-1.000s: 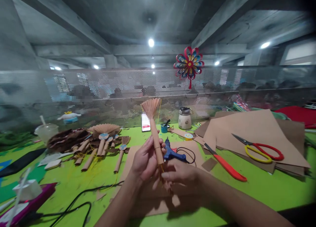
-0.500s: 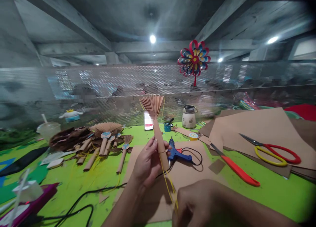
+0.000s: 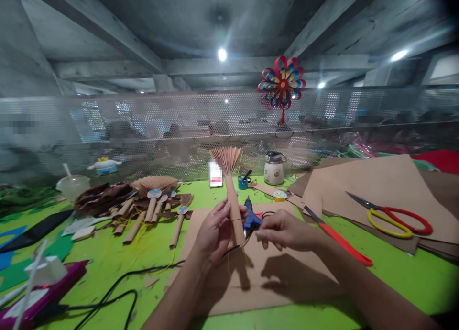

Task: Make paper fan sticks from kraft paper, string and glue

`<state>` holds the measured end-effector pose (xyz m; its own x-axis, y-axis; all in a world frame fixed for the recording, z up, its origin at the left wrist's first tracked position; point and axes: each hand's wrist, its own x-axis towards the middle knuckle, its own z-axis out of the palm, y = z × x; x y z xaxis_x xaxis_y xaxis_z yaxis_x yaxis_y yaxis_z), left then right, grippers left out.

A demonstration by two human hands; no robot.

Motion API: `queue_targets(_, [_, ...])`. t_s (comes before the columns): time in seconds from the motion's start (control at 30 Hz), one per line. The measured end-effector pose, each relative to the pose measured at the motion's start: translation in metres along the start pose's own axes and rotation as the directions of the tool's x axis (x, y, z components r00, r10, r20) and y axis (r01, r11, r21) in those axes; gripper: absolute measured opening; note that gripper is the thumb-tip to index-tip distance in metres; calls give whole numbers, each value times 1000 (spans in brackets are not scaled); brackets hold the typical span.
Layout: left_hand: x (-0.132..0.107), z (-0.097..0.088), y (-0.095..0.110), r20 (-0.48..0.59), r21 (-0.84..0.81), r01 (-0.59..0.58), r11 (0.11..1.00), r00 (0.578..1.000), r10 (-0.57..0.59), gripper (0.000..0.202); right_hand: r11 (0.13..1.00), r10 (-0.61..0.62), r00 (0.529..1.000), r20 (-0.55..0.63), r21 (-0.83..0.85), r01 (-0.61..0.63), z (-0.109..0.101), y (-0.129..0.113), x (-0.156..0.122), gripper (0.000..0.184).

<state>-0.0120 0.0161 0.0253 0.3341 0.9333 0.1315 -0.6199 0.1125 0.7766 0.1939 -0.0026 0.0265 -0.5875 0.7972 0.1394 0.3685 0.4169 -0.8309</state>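
My left hand [image 3: 215,232] is closed around the brown paper handle of a pleated paper fan [image 3: 234,196], which stands nearly upright with its folds at the top. Yellow string [image 3: 247,262] is tied around the handle, and its loose ends hang below. My right hand [image 3: 289,230] hovers just right of the handle, its fingers loosely bent and partly apart; nothing shows in them. Behind the hands a blue glue gun [image 3: 254,219] lies on a sheet of brown cardboard [image 3: 222,296], partly hidden by the fan and fingers.
Several paper fans [image 3: 154,186] lie at the left, near a purple power strip [image 3: 68,287] and black cable [image 3: 118,277]. To the right are an orange-handled knife [image 3: 346,244], scissors [image 3: 390,220] and cardboard sheets [image 3: 366,177]. A phone [image 3: 215,174], a blue pot [image 3: 243,182] and a bottle [image 3: 274,170] stand behind.
My right hand has risen from the front edge to beside the handle and let go of the yellow string, which now hangs slack. The fan has dipped slightly, still in my left hand.
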Motion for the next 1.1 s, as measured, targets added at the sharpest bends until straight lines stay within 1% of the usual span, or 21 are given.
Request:
queue_targets(0.07, [-1, 2, -1, 7, 24, 14, 1000, 1000, -15, 21, 986, 26, 989, -146, 165, -1, 4, 4, 6, 45])
queue_targets(0.1, [-1, 2, -3, 13, 41, 17, 999, 1000, -17, 20, 977, 32, 983, -183, 212, 8, 8, 6, 8, 45])
queue_targets(0.17, [-2, 3, -5, 32, 72, 17, 997, 999, -19, 20, 967, 44, 978, -206, 255, 10, 17, 10, 13, 46])
queue_targets(0.27, [0, 1, -10, 55, 93, 18, 995, 998, -23, 25, 957, 61, 986, -158, 291, -13, 31, 13, 16, 46])
queue_targets(0.33, [1, 0, -12, 49, 116, 31, 993, 998, -37, 27, 934, 75, 990, -121, 356, -27, 39, 12, 17, 46])
queue_targets(0.43, [1, -1, -12, 40, 154, 49, 987, 998, -55, 24, 884, 95, 993, -76, 466, -49, 47, 8, 17, 44])
queue_targets(0.5, [0, 0, -11, 45, 167, 51, 985, 997, -59, 22, 862, 92, 994, -62, 505, -48, 49, 5, 17, 43])
queue_targets(0.63, [-2, 1, -10, 64, 180, 43, 983, 996, -55, 23, 863, 82, 994, -71, 504, -36, 51, 2, 16, 42])
queue_targets(0.8, [-1, -1, -11, 63, 159, 53, 986, 996, -64, 25, 873, 113, 987, -115, 487, -43, 53, -1, 15, 42])
queue_targets(0.9, [-1, 0, -11, 55, 144, 95, 985, 993, -104, 28, 870, 114, 987, -114, 492, -43, 53, -3, 14, 43])
queue_targets(1.0, [-1, 1, -11, 73, 120, 143, 982, 986, -152, 34, 879, 125, 983, -132, 474, -49, 52, -4, 14, 43])
queue_targets(1.1, [1, 1, -12, 64, 119, 119, 986, 990, -127, 35, 903, 152, 971, -182, 425, -61, 52, -1, 17, 44])
